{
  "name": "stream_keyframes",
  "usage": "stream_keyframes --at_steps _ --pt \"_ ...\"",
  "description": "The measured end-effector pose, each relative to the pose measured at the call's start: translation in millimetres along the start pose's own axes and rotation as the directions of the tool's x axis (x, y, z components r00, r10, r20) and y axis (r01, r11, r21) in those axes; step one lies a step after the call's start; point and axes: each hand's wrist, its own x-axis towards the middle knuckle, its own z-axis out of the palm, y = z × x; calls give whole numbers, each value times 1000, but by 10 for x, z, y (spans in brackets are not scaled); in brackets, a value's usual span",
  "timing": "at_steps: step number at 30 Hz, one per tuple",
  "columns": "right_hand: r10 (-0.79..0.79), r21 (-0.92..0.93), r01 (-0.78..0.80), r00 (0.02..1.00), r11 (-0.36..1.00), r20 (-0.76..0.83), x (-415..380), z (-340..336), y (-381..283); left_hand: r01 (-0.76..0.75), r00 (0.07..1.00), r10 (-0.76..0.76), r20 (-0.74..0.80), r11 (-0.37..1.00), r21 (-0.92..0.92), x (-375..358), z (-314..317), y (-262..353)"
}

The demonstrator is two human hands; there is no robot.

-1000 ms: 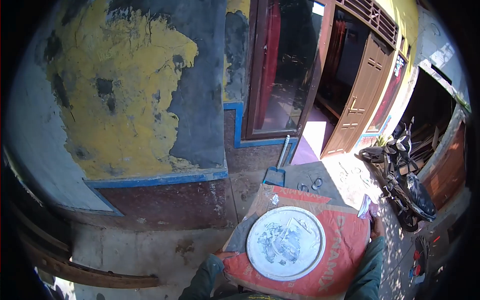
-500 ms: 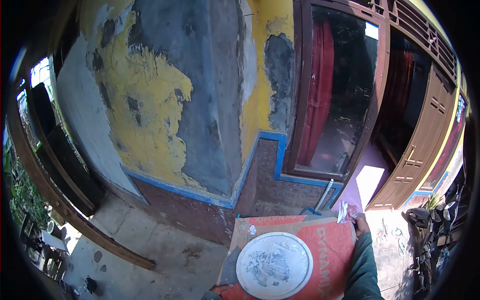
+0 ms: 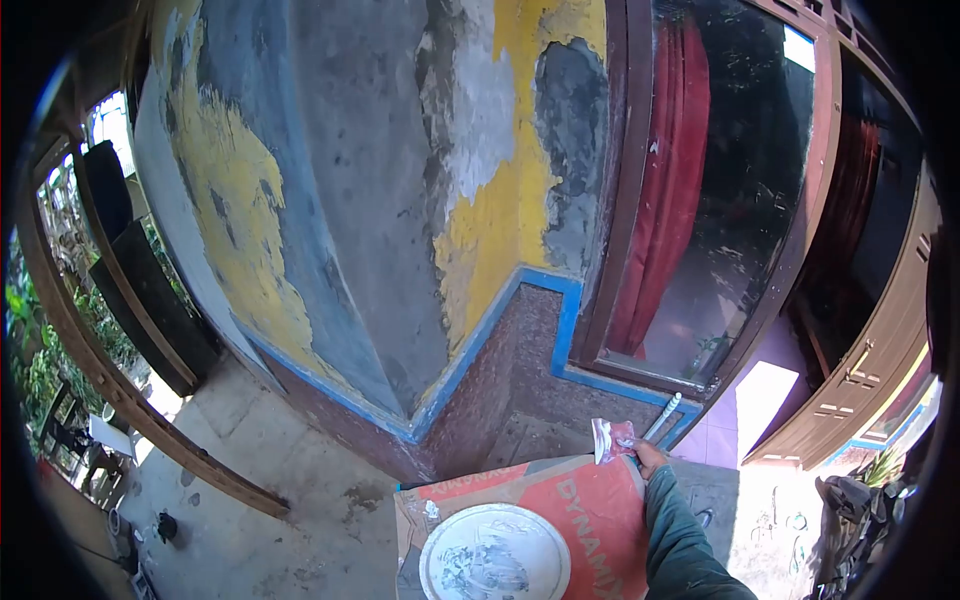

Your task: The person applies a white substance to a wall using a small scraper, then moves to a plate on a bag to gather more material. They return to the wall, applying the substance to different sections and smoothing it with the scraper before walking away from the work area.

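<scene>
My right hand [image 3: 650, 457], in a dark green sleeve, reaches out past the far right edge of a red and brown DYNAMIX cement bag [image 3: 590, 510]. Its fingers are closed on a small reddish, see-through putty scraper [image 3: 616, 441] with white along its left edge. On the bag lies a round white lid [image 3: 555, 565] smeared with grey-white paste [image 3: 485, 560]. A small white blob [image 3: 431, 509] sits near the bag's left side. My left hand is out of view.
Ahead is a wall corner with peeling yellow paint [image 3: 235, 190], grey patches [image 3: 370, 180] and a blue trim line [image 3: 415, 430]. A window with a red curtain [image 3: 670, 190] and a brown door [image 3: 880, 370] stand right. A curved wooden beam [image 3: 160, 440] crosses the left.
The view has swung, so the wall corner looks nearer and the bag with the lid sits lower and left. My left hand has left the view. My right hand still holds the scraper.
</scene>
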Motion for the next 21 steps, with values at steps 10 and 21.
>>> stream_keyframes --at_steps 10,21 --pt "163 -86 -148 964 985 208 989 441 -30 -182 968 127 -218 949 -256 -365 647 -619" --pt "340 -147 -312 904 939 258 1413 609 401 -86 864 -199 -462 847 -524 -1685 646 -2845"
